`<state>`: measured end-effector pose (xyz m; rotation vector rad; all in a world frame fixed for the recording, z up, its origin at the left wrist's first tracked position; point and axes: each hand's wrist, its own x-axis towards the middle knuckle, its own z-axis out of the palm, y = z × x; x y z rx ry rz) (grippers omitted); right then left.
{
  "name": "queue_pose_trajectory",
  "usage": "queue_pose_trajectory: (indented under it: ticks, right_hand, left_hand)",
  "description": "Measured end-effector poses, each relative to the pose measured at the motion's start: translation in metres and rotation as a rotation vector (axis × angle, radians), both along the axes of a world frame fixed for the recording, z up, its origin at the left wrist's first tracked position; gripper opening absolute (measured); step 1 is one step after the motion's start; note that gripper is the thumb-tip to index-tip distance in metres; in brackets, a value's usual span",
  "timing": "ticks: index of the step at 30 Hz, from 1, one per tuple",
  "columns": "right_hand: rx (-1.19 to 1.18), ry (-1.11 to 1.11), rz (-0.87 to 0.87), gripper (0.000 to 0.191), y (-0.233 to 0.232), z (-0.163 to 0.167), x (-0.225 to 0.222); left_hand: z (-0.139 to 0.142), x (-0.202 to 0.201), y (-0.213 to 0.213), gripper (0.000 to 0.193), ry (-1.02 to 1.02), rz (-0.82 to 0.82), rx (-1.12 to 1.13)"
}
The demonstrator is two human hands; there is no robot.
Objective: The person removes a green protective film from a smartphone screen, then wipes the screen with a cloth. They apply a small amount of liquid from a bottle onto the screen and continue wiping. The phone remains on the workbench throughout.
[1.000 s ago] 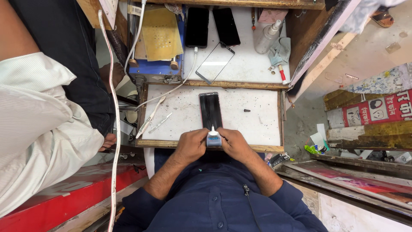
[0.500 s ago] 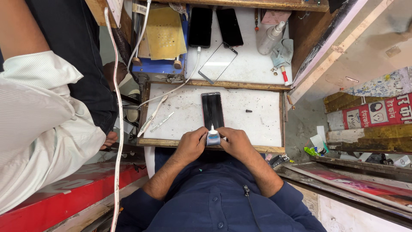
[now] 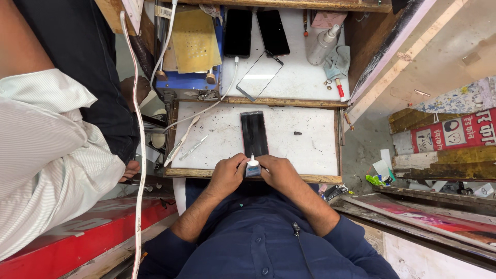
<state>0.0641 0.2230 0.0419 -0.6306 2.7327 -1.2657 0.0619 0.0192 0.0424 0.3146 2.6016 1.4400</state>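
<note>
Small white-nozzled glue tube [image 3: 252,168], both hands' fingers [image 3: 238,164] pinching, glossy black phone [image 3: 254,133]

a scuffed white surface [image 3: 310,150] sat framed in worn wood, with a second, higher white shelf [image 3: 299,77] just beyond it, closed at the far edge by a wooden beam [image 3: 289,4]. to the right a dark wooden side panel [image 3: 361,46] rose beside a pale concrete floor [image 3: 444,57] — dusty, with scraps of litter near its foot. a red and yellow printed board [image 3: 449,134] leaned there, and stacked planks [image 3: 434,206] lay below it. on the left ran a red ledge [image 3: 77,237]. the light was even and bright — daylight-like, with soft shadows.
</note>
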Motion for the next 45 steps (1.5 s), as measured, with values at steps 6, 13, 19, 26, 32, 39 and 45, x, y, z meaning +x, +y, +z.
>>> queue_pose_trajectory:
  ticks: [6, 13, 19, 26, 32, 39, 45]
  right_hand:
    - [-0.025, 0.085, -0.036, 0.020, -0.008, -0.009, 0.004]
    - [-0.145, 0.042, -0.187, 0.005, -0.008, -0.011, 0.008]
    - [-0.217, 0.034, -0.217, 0.008, -0.008, -0.003, 0.011]
    - [-0.340, -0.127, -0.134, 0.004, -0.001, 0.007, 0.006]
    - [-0.332, 0.045, -0.217, 0.005, -0.007, 0.001, 0.008]
    - [-0.331, 0.023, -0.236, 0.008, -0.006, -0.008, 0.004]
    - [-0.369, -0.326, -0.167, 0.014, 0.003, -0.009, 0.002]
  left_hand:
    - [0.010, -0.003, -0.003, 0.015, -0.123, -0.055, -0.048]
    - [0.014, 0.000, 0.004, 0.013, 0.167, -0.116, -0.056]
    - [0.015, 0.002, 0.011, 0.010, 0.154, -0.079, -0.024]
    - [0.019, 0.005, 0.010, 0.014, 0.226, -0.055, 0.028]
    - [0.017, 0.005, 0.010, 0.013, 0.173, -0.005, 0.026]
    - [0.018, 0.002, 0.012, 0.018, 0.207, 0.022, 0.125]
    - [0.016, 0.003, 0.007, 0.020, 0.117, -0.018, 0.177]
